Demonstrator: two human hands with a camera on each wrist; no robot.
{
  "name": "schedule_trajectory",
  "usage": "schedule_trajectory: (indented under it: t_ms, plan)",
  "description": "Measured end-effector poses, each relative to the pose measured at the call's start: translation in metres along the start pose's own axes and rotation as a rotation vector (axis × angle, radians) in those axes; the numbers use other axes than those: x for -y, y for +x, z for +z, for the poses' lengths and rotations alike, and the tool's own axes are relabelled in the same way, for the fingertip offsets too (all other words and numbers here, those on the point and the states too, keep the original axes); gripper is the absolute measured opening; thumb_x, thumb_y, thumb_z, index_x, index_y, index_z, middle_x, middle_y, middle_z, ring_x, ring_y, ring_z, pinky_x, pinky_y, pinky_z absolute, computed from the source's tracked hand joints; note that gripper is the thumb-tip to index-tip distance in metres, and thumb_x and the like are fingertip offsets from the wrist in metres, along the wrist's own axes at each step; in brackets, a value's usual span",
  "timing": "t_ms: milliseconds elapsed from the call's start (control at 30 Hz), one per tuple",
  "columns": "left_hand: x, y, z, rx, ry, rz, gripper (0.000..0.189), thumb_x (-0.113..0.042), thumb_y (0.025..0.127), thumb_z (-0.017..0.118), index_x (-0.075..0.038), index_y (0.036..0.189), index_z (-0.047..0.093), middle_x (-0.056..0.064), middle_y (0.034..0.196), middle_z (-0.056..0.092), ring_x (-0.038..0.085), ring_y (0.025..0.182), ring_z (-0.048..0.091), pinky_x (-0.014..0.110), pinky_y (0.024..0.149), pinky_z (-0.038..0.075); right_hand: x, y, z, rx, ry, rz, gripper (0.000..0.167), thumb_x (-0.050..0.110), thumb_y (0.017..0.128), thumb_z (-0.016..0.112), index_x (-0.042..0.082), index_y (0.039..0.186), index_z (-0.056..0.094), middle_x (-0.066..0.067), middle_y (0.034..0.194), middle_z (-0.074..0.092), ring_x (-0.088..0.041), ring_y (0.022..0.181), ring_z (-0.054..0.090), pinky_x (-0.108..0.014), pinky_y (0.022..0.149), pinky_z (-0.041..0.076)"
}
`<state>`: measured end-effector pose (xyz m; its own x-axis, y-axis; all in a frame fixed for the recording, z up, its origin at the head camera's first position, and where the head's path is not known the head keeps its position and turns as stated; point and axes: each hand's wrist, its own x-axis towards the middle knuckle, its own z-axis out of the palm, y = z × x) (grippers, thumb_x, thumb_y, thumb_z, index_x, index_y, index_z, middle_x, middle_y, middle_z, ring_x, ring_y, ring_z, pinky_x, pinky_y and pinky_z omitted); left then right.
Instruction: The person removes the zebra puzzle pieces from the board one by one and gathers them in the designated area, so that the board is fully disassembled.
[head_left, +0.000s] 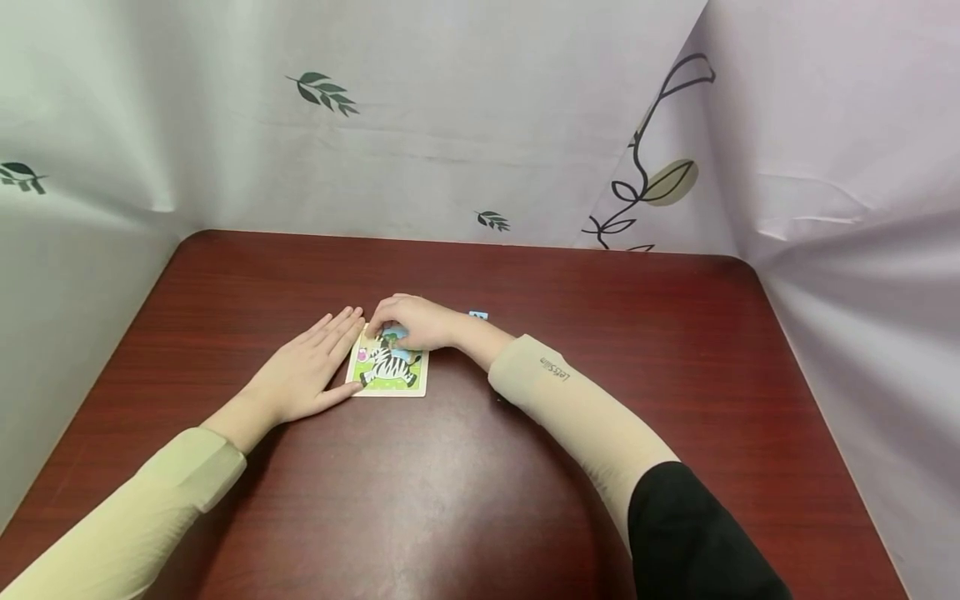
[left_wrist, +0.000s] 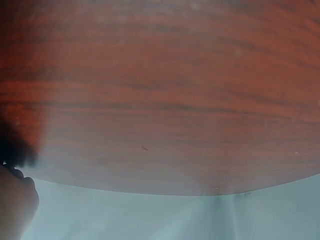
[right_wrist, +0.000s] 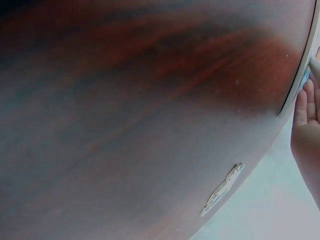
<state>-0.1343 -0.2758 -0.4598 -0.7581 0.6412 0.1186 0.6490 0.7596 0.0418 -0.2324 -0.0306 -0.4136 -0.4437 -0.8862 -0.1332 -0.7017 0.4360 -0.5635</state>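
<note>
A small picture puzzle board [head_left: 390, 388] with a striped zebra on a green ground lies on the table. Against its left edge lies my left hand [head_left: 311, 367], palm down, fingers straight and thumb tip at the lower left corner. My right hand [head_left: 420, 322] reaches over the upper part, fingers bent down and thumb apart from them, with tips at the picture. I cannot tell whether it pinches a puzzle piece there. In the right wrist view, the board's pale edge [right_wrist: 300, 75] shows beside that hand. Only a bit of my left hand [left_wrist: 17, 202] appears in the left wrist view.
A small blue piece [head_left: 477, 315] lies behind my right wrist, partly covered by it. In the right wrist view a flat pale-edged piece [right_wrist: 222, 190] lies on the table. The dark red table [head_left: 600, 300] meets a leaf-printed curtain [head_left: 420, 150] at the back and sides.
</note>
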Motion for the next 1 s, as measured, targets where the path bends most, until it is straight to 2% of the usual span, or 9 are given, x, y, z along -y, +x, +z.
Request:
schedule_trajectory:
  t_ms: [233, 533, 833, 1000]
  plan:
    - [-0.0007, 0.0002, -0.001, -0.001, 0.004, -0.001, 0.093, -0.053, 0.099, 0.063, 0.007, 0.163, 0.032, 0.025, 0.172, 0.032, 0.04, 0.16, 0.032, 0.032, 0.139, 0.002, -0.0005, 0.0, 0.0018, -0.007, 0.009, 0.002, 0.038, -0.001, 0.098, 0.069, 0.01, 0.135, 0.071, -0.005, 0.136, 0.068, -0.019, 0.13, 0.058, -0.033, 0.122, 0.041]
    - [-0.0012, -0.0004, -0.0006, 0.006, 0.01, -0.004, 0.093, -0.054, 0.1, 0.062, 0.006, 0.163, 0.031, 0.024, 0.172, 0.032, 0.04, 0.16, 0.033, 0.031, 0.139, 0.001, -0.0009, 0.0011, -0.0025, 0.016, -0.027, -0.01, 0.038, 0.002, 0.098, 0.07, 0.009, 0.135, 0.072, -0.006, 0.135, 0.069, -0.018, 0.125, 0.061, -0.026, 0.116, 0.046]
    - [-0.0026, 0.0001, -0.0002, 0.003, 0.006, -0.008, 0.092, -0.054, 0.1, 0.061, 0.007, 0.163, 0.033, 0.024, 0.172, 0.032, 0.04, 0.16, 0.033, 0.041, 0.138, 0.016, -0.0031, 0.0044, -0.0048, 0.022, -0.027, -0.044, 0.037, -0.003, 0.095, 0.07, 0.009, 0.13, 0.074, -0.005, 0.131, 0.07, -0.017, 0.119, 0.062, -0.023, 0.109, 0.047]
    - [-0.0024, -0.0002, -0.0009, 0.017, 0.01, -0.019, 0.093, -0.053, 0.098, 0.064, 0.006, 0.163, 0.032, 0.023, 0.172, 0.031, 0.039, 0.161, 0.032, 0.043, 0.138, 0.017, -0.0023, 0.0038, -0.006, 0.024, -0.041, -0.05, 0.037, -0.002, 0.096, 0.07, 0.009, 0.131, 0.075, -0.006, 0.129, 0.071, -0.017, 0.119, 0.062, -0.025, 0.111, 0.047]
